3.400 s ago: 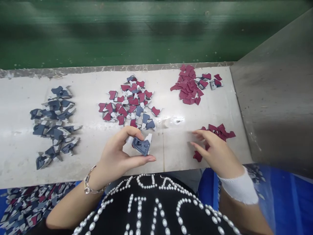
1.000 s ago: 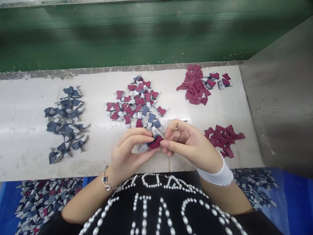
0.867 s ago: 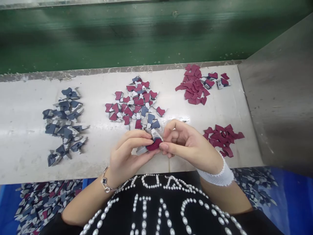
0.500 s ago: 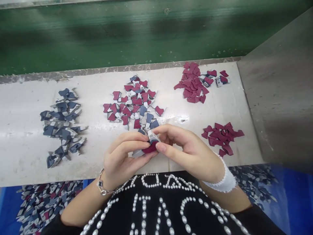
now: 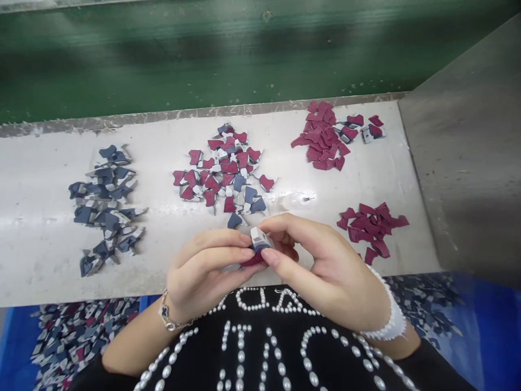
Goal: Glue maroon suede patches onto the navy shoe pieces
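Note:
My left hand (image 5: 211, 263) and my right hand (image 5: 313, 260) meet at the front edge of the white worktop. Between their fingertips they grip one small moulded plastic part (image 5: 260, 239), with a whitish-grey body, a navy layer and a maroon face. The left fingers pinch it from the left, while the right thumb and forefinger press on its right side. Fingers hide much of the part. Just beyond my hands lies a navy-and-grey part (image 5: 235, 220). Behind it spreads a heap of grey-and-navy parts (image 5: 228, 167), most with maroon faces.
A group of navy-and-grey parts (image 5: 108, 217) lies on the worktop (image 5: 158, 266) at left. Thin maroon pieces form a far pile (image 5: 321, 136) and a nearer pile (image 5: 372, 225) at right. Blue bins (image 5: 16, 336) of parts sit below the front edge; a metal panel (image 5: 468, 152) stands right.
Both hands have come slightly closer to my body with the held part, which is turned a little. The navy-and-grey part beyond my fingers now shows more fully.

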A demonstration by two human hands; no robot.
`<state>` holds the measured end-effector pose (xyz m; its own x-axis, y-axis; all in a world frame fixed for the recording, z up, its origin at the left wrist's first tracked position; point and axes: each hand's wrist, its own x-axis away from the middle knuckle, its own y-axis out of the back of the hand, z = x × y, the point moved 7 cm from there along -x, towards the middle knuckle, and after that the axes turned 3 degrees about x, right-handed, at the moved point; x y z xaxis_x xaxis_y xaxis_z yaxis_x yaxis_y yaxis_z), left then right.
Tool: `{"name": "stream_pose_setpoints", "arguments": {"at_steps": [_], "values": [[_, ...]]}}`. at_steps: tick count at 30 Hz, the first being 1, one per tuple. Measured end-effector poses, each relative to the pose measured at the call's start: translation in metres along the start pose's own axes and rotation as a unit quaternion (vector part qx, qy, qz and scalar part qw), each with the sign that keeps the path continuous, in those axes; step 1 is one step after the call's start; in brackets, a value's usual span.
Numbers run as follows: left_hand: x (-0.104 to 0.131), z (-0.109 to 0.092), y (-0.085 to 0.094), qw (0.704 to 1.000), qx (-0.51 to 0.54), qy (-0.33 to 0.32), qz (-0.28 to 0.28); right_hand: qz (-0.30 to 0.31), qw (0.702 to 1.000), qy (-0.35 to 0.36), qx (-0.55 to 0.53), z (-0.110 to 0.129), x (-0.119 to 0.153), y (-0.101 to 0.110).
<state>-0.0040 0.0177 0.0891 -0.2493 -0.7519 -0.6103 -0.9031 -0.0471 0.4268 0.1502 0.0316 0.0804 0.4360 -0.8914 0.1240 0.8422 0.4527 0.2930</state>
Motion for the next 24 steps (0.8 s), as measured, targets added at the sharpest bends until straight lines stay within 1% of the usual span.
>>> {"name": "stream_pose_setpoints", "arguments": {"at_steps": [7, 12, 14, 16, 20, 22, 24], "values": [[-0.002, -0.003, -0.001, 1.000, 0.019, 0.007, 0.007, -0.007, 0.999, 0.021, 0.036, 0.009, 0.000, 0.000], [0.000, 0.002, -0.001, 0.999, 0.041, 0.027, 0.003, -0.009, 0.996, 0.036, 0.079, 0.011, 0.002, 0.001], [0.002, 0.006, -0.001, 0.998, 0.053, 0.045, -0.004, -0.007, 0.994, 0.048, 0.096, 0.013, 0.003, 0.000], [0.006, 0.009, -0.001, 0.997, 0.058, 0.048, -0.021, -0.009, 0.991, 0.062, 0.120, 0.015, 0.004, -0.003], [0.011, 0.011, 0.000, 0.996, 0.051, 0.051, -0.051, -0.033, 0.984, 0.078, 0.159, 0.016, 0.007, -0.007], [0.011, 0.014, -0.001, 0.994, 0.064, 0.074, -0.054, -0.057, 0.979, 0.089, 0.177, 0.016, 0.008, -0.008], [0.012, 0.020, -0.005, 0.984, 0.106, 0.134, -0.042, -0.073, 0.969, 0.103, 0.212, 0.017, 0.008, -0.008]]}}
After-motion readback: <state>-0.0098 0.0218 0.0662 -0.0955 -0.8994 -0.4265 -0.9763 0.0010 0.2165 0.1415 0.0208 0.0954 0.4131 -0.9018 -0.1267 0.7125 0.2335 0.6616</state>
